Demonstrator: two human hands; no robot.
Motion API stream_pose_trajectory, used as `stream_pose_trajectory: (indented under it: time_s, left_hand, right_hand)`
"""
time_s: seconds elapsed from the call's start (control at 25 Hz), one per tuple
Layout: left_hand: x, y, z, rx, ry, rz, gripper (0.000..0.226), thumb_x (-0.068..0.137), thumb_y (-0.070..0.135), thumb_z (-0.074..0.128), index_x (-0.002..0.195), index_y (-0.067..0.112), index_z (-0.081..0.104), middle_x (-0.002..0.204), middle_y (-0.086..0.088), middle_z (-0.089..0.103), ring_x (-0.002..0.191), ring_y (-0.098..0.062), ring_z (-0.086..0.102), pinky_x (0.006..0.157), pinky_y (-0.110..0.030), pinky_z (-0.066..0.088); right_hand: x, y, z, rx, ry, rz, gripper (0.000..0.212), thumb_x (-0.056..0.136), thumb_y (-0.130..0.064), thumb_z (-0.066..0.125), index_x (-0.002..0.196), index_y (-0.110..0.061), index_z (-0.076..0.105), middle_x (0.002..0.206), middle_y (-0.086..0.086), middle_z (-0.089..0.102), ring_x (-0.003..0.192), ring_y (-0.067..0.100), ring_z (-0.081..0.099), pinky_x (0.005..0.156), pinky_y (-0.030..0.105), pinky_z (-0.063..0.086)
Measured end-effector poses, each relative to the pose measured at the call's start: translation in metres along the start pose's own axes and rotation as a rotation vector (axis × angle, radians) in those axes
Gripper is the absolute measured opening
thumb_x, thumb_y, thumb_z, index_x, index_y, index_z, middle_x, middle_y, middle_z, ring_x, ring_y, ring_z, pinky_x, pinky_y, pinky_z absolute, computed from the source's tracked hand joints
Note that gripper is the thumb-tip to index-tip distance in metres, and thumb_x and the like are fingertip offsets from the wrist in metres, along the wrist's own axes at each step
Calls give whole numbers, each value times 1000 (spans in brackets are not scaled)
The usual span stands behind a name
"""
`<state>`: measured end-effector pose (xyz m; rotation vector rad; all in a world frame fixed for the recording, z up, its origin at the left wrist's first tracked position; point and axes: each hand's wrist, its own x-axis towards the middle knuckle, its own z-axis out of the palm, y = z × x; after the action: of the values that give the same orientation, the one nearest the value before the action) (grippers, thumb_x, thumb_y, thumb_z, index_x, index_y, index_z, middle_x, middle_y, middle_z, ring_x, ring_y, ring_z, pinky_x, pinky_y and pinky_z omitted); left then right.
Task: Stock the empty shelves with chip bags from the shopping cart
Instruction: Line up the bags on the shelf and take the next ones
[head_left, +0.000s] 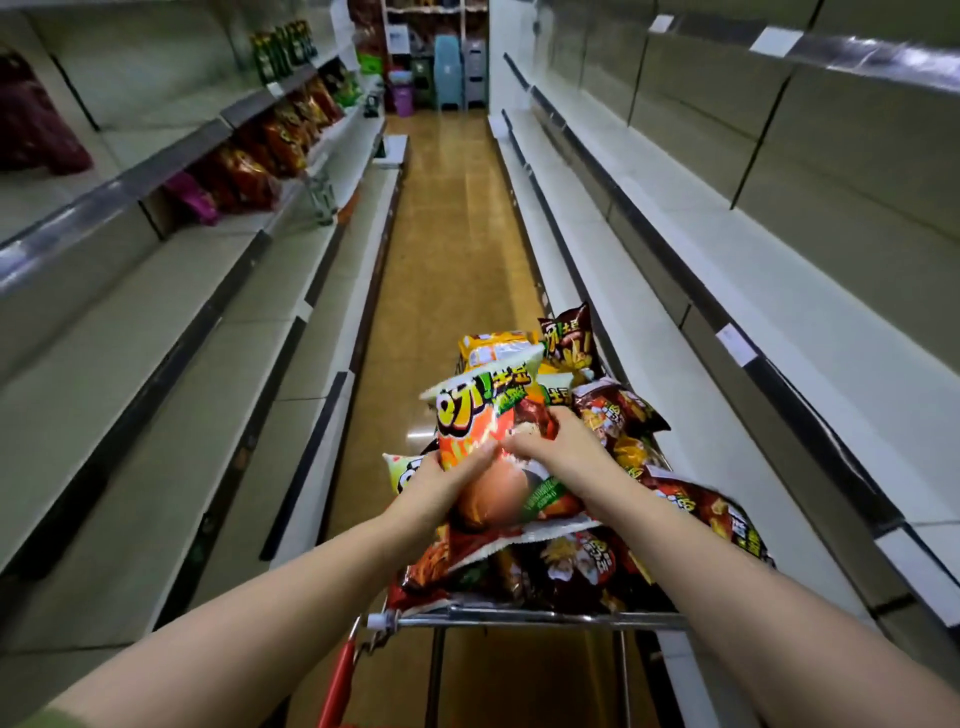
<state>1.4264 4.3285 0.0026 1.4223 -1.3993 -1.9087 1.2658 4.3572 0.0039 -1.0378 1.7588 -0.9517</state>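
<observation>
Head-cam view down a shop aisle, taken from behind a shopping cart (545, 619). The cart was heaped w/ chip bags (571, 566) in red, brown & yellow packs. An orange-and-green chip bag (470, 415) was held upright above the heap, near the cart's middle, by both hands. The left hand (441, 480) was curled round the bag's lower left edge, fingers pressed onto the front. The right hand (563, 441) was clamped on the bag's right side, fingers bent into the foil. A brown fries bag (569, 338) was propped at the cart's far end. On the left shelves (156, 322), further down the aisle, red & orange snack bags (270, 150) were lined up, w/ green packs (283, 52) one level up. The right shelves (727, 291) were seen running alongside the cart, w/ white price labels (735, 345) on the rails. A tan floor (447, 234) was seen btwn the two sides.
</observation>
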Motion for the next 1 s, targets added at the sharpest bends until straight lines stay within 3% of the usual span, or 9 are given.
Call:
stream_pose_trajectory:
  time_s: [0.12, 0.28, 0.36, 0.48, 0.56, 0.68, 0.76, 0.88, 1.0]
  left_hand:
    - [7, 17, -15, -190, -13, 80, 47, 75, 30, 72, 115, 11, 57, 104, -11, 72, 89, -25, 71, 75, -32, 59]
    - [24, 26, -42, -165, 124, 138, 88, 53, 34, 90, 127, 14, 45, 107, -10, 71, 91, -28, 71, 84, -47, 56]
    - [26, 27, -50, -140, 161, 127, 86, 55, 34, 87, 126, 15, 42, 110, -10, 68, 93, -28, 70, 87, -49, 54]
    - [30, 22, -56, -95, 166, 107, 87, 56, 36, 86, 127, 16, 40, 111, -9, 67, 94, -26, 69, 87, -46, 54]
    - [33, 19, -59, -86, 161, 119, 96, 50, 41, 90, 129, 16, 40, 112, -8, 67, 94, -25, 70, 88, -46, 54]
    - [31, 19, -62, -93, 179, 136, 99, 48, 42, 90, 130, 17, 40, 112, -8, 67, 95, -25, 69, 87, -46, 54]
    - [28, 20, -62, -97, 191, 164, 94, 51, 38, 86, 130, 17, 41, 112, -8, 67, 95, -25, 69, 85, -44, 55]
    - [15, 29, -55, -95, 193, 222, 83, 57, 32, 81, 127, 17, 40, 112, -7, 64, 94, -24, 67, 79, -38, 55]
    - [0, 46, -41, -96, 187, 293, 77, 62, 29, 80, 127, 18, 38, 112, -7, 63, 95, -24, 66, 78, -38, 55]
  right_hand:
    - [22, -6, -14, 215, -111, -52, 57, 76, -52, 66, 118, -15, 57, 116, 12, 65, 106, 30, 62, 97, 46, 47]
    - [74, 27, -32, -145, 239, 134, 86, 79, -53, 65, 142, -4, 32, 144, 15, 40, 129, 30, 42, 105, 42, 38]
    - [89, 43, -25, -294, 219, 244, 105, 76, -53, 69, 147, 0, 12, 150, 20, 27, 138, 35, 29, 111, 45, 31]
    - [108, 61, -3, -333, 155, 317, 127, 65, -62, 73, 147, 4, 2, 148, 21, 30, 138, 38, 27, 110, 46, 31]
    - [118, 73, 8, -351, 155, 377, 132, 53, -69, 75, 146, 2, 15, 143, 21, 38, 133, 38, 35, 107, 48, 35]
    - [115, 78, 11, -373, 213, 372, 101, 53, -66, 77, 127, -4, 47, 130, 17, 50, 121, 36, 45, 101, 47, 41]
    - [106, 71, 8, -340, 254, 307, 97, 54, -63, 77, 128, -7, 46, 131, 15, 49, 122, 35, 45, 101, 47, 41]
    - [90, 49, -10, -152, 281, 174, 121, 38, -72, 77, 137, -13, 39, 135, 6, 51, 125, 31, 48, 103, 48, 41]
    - [72, 29, -53, -1, 329, 34, 125, 22, -80, 75, 129, -20, 47, 120, 1, 62, 111, 23, 59, 95, 45, 48]
